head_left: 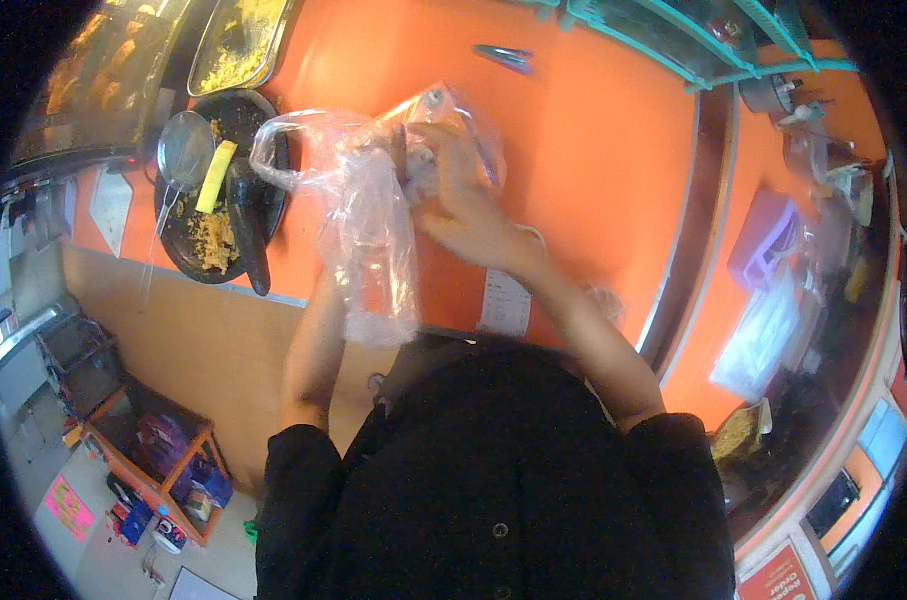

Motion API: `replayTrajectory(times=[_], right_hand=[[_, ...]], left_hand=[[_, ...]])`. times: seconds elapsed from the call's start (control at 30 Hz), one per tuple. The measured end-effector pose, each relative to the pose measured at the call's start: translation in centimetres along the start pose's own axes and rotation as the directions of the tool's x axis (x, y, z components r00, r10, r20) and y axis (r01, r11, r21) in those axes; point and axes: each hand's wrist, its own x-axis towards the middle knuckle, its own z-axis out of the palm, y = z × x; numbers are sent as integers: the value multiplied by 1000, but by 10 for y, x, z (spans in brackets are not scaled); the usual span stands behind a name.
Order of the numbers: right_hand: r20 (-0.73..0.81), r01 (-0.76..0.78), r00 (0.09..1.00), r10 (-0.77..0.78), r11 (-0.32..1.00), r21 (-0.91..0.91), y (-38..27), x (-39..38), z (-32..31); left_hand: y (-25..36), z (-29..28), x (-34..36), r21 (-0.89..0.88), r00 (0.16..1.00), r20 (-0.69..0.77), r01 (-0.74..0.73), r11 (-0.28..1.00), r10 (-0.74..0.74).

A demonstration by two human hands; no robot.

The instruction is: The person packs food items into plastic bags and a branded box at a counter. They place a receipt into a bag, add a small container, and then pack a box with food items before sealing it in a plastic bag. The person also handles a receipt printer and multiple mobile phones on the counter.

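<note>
A thin clear plastic bag [374, 270] with loop handles hangs over my left forearm and hides most of my left hand [379, 150], which appears to grip it near the top. My right hand [454, 205] is at a clear bag with pale contents [444, 105] just behind, its fingers curled on something small that I cannot make out. To the left, a dark stone mortar [189, 240] with crumbly food holds a pestle [244, 230], a strainer [184, 150] and a yellow piece [216, 175].
A metal tray [199, 75] of yellow food stands beyond the mortar. A paper slip [504, 310] lies near the edge of the orange counter [604, 180]. Teal racks [664, 55] are at back right; a purple item [759, 235] and plastic bags [754, 340] are farther right.
</note>
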Motion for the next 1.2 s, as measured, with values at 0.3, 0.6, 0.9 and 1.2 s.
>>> replayTrajectory(times=[0.3, 0.6, 0.9, 1.2], right_hand=[[-205, 186, 887, -414, 727, -661, 0, -32, -53], [-475, 625, 646, -597, 771, -119, -15, 43, -108], [-664, 674, 686, -298, 605, 425, -17, 62, -77], [10, -23, 994, 113, 120, 992, 24, 91, -12]], left_hand=[[135, -107, -28, -383, 968, -249, -76, 921, -24], [258, -170, -130, -666, 995, -92, -27, 745, -47], [289, -207, -137, 246, 950, -303, 5, 969, 72], [304, -210, -115, 628, 903, -162, -217, 747, 398]])
